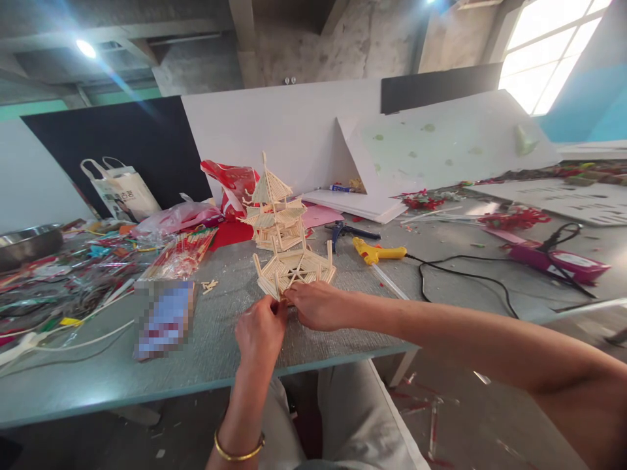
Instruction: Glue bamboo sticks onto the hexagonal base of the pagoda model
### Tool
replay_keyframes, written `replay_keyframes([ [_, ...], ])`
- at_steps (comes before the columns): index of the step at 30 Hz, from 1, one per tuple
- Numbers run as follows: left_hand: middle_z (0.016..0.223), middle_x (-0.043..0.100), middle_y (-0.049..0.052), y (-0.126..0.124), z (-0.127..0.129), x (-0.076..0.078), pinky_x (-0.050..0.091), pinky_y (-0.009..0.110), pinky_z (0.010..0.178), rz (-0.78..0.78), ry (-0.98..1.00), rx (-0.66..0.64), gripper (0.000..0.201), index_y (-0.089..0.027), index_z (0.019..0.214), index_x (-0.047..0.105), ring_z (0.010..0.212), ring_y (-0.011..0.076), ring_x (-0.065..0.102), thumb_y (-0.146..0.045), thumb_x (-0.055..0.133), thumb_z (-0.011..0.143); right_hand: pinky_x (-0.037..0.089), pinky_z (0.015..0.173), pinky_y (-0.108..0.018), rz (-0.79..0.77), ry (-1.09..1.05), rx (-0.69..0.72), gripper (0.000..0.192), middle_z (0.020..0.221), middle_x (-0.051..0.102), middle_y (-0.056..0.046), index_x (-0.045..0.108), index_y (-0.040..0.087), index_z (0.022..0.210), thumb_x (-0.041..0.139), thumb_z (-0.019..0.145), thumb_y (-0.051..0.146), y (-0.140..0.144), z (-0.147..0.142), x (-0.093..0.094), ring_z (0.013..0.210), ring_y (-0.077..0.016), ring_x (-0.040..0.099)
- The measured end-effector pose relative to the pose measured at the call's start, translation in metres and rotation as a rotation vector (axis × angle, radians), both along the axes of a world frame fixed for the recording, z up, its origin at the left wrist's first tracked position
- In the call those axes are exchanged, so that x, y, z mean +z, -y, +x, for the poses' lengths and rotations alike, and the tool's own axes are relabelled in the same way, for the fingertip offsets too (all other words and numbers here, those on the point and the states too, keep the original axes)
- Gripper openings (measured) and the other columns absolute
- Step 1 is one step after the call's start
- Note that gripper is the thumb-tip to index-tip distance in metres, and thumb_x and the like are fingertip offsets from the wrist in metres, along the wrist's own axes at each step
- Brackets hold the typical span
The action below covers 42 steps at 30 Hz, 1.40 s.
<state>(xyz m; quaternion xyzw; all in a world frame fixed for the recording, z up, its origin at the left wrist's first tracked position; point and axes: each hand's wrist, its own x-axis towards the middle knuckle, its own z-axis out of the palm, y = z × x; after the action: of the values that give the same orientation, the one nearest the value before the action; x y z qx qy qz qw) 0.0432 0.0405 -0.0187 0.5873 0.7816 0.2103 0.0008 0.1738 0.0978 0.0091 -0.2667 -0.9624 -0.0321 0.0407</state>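
A many-sided pagoda base (294, 264) built of thin wooden sticks lies on the table, with short posts standing up around its rim. My left hand (259, 329) is closed at its near edge, thumb and forefinger pinched together. Close beside it, my right hand (316, 305) is also closed, its fingertips pressed on that same edge. Whether a small loose stick is between the fingers is hidden. Just behind the base stands a tiered stick pagoda (273, 212) with a pointed roof.
Right of the base lie a yellow glue gun (379, 250) with a black cord and dark blue pliers-like tool (353, 230). Short stick pieces (209, 286) and a blurred-out packet (166, 320) lie to the left. Plastic-wrapped craft materials (63, 281) crowd the far left; a purple box (558, 262) is right.
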Motion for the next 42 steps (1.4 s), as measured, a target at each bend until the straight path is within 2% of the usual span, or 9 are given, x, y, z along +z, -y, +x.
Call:
replay_keyframes([
  [8,0.076,0.069,0.005,0.000,0.001,0.006,0.033,0.027,0.054,-0.030,0.006,0.022,0.033,-0.024,0.074,0.061,0.070,0.0233,0.063,-0.048,0.040,0.081,0.034,0.051,-0.025,-0.028,0.016,0.003,0.025,0.092,0.062,-0.011,0.057,0.011,0.093,0.045,0.071,0.014,0.001,0.000,0.003,0.078,-0.0200,0.059],
  [18,0.076,0.069,0.007,0.000,0.004,0.008,0.033,0.027,0.055,0.007,-0.109,0.013,0.024,-0.021,0.073,0.060,0.070,0.0224,0.063,-0.032,0.040,0.082,0.034,0.050,-0.024,-0.042,0.027,-0.001,0.025,0.091,0.062,-0.011,0.058,0.012,0.095,0.046,0.073,0.015,0.000,-0.001,0.003,0.077,-0.0202,0.059],
  [25,0.077,0.069,0.008,0.001,0.006,0.008,0.036,0.027,0.056,0.010,-0.142,0.005,0.023,-0.019,0.074,0.059,0.071,0.0216,0.064,-0.028,0.039,0.083,0.037,0.054,-0.025,-0.039,0.035,0.008,0.025,0.091,0.062,-0.012,0.058,0.010,0.096,0.047,0.074,0.015,0.001,-0.001,0.003,0.079,-0.0203,0.058],
  [34,0.084,0.069,0.007,0.004,0.006,0.012,0.041,0.031,0.060,-0.033,-0.074,0.022,0.026,-0.023,0.084,0.062,0.075,0.0251,0.064,-0.036,0.040,0.083,0.038,0.054,-0.025,-0.058,0.045,0.004,0.026,0.091,0.062,-0.011,0.058,0.011,0.096,0.048,0.072,0.011,0.004,0.000,0.008,0.076,-0.0198,0.059],
  [42,0.088,0.069,0.008,0.006,0.002,0.009,0.043,0.033,0.063,-0.045,-0.043,0.017,0.031,-0.023,0.097,0.061,0.080,0.0266,0.063,-0.043,0.043,0.081,0.035,0.050,-0.024,-0.047,0.043,-0.004,0.025,0.092,0.062,-0.011,0.057,0.012,0.097,0.047,0.074,0.016,0.003,-0.001,0.007,0.075,-0.0201,0.059],
])
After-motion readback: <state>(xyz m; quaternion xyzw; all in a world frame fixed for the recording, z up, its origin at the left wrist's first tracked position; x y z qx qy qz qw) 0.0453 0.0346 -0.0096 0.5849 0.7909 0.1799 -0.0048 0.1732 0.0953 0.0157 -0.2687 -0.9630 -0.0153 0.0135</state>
